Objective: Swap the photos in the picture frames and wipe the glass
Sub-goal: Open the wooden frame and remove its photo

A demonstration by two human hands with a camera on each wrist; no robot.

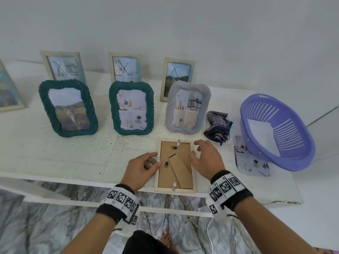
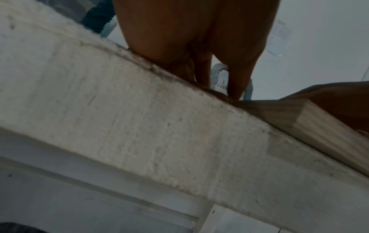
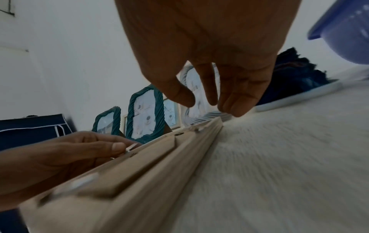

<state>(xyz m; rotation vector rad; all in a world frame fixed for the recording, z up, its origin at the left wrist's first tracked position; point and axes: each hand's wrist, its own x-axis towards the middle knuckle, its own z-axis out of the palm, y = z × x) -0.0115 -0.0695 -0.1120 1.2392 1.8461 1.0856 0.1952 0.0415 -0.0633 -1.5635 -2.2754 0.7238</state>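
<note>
Here's the white table point(image 1: 73, 158), rough-surfaced, running the whole width of the head view. At its right end sits a purple slotted basket point(image 1: 277, 132), tilted, its near side resting on a printed photo point(image 1: 251, 162) that lies flat on the table. Along the back, three pale wooden frames point(image 1: 124, 67) stand upright with blue scribbles across their glass. In front of them stand two green rope-edged frames point(image 1: 131, 108), and beside those a grey rope-edged frame point(image 1: 188, 108), all upright and facing forward. Just right of the grey one, a checked cloth point(image 1: 218, 126) lies bunched up, between that frame and the basket.

Now the action: a light wooden frame point(image 1: 175, 165) lies face down at the table's front edge, brown backing board up, its stand flap lying across the board. The left hand point(image 1: 141, 169) is at the frame's left rail, fingers curled, thumb and fingertips pinching at a small metal tab there; the right wrist view shows that pinch clearly. The right hand point(image 1: 207, 159) hovers over the frame's right rail, fingers loosely spread and relaxed, holding nothing; whether a fingertip touches the rail I cannot tell.
</note>
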